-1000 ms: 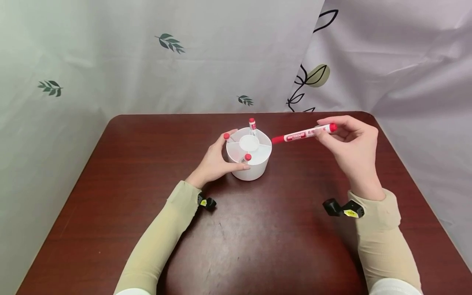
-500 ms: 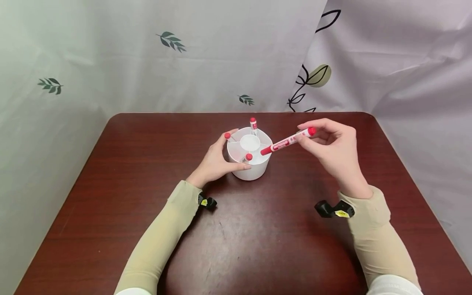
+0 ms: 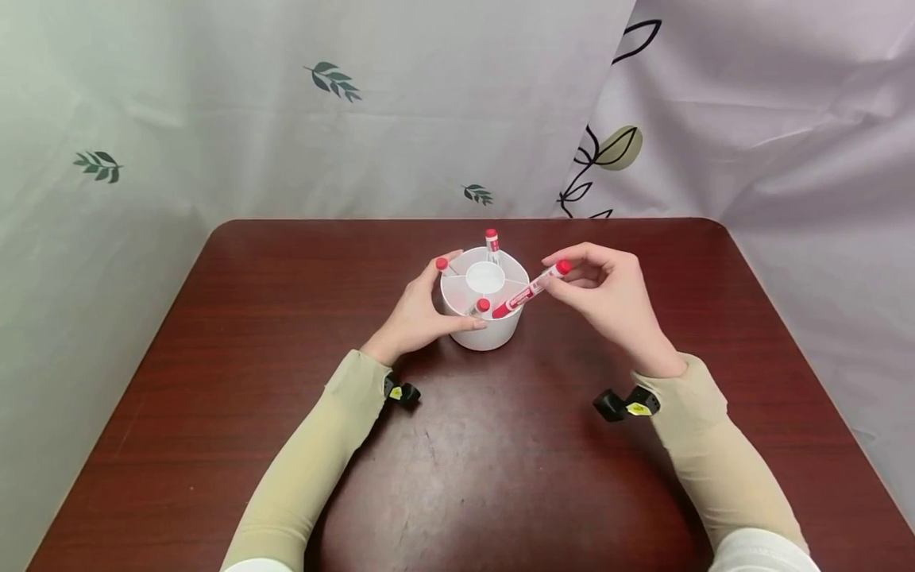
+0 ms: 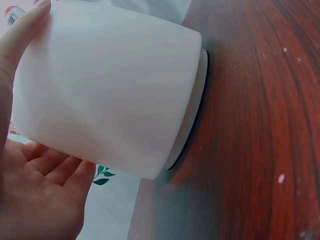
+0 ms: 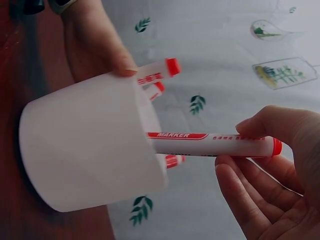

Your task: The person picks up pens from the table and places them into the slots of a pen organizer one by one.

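A white round pen holder (image 3: 486, 335) with dividers and a central ring stands on the table. My left hand (image 3: 418, 312) grips it from the left, thumb along the near rim and fingers round the far side. Three red-tipped markers stand in it: a back marker (image 3: 492, 245), a left marker (image 3: 442, 264) and a near marker (image 3: 482, 306). Between thumb and fingertips, my right hand (image 3: 608, 298) pinches a red and white whiteboard marker (image 3: 530, 291) near its end. It slants down, its red cap inside the right-front compartment; in the right wrist view the holder's wall hides that cap.
The dark red wooden table (image 3: 457, 477) extends around the holder. A pale curtain (image 3: 400, 119) with leaf prints hangs behind its far edge. Small black cameras sit on both wrists, the right wrist camera (image 3: 622, 405) hanging over the tabletop.
My right hand has moved left and tilted the marker more steeply, bringing its cap from beside the holder to inside the rim. The left hand has kept its grip in place.
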Available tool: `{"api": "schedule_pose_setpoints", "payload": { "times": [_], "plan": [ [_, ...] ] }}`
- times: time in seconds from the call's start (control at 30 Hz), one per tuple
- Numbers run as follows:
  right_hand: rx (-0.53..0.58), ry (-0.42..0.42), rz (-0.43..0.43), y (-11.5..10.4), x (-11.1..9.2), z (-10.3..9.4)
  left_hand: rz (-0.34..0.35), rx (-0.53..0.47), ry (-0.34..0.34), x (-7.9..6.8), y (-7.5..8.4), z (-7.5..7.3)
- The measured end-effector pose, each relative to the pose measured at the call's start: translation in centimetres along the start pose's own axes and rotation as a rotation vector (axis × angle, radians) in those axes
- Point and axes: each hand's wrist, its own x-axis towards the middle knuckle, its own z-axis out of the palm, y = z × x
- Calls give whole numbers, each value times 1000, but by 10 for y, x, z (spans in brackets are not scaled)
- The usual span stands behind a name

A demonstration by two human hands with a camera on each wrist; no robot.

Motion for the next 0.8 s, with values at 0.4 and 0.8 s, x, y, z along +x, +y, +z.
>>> {"api": "schedule_pose_setpoints", "payload": {
  "times": [0.4, 0.8],
  "plan": [
    [-44, -75, 48, 25, 9, 14, -11, 5, -3, 1, 0, 1],
    [-161, -82, 77, 14, 9, 16, -20, -14, -16, 3, 1, 1]
  ]
}}
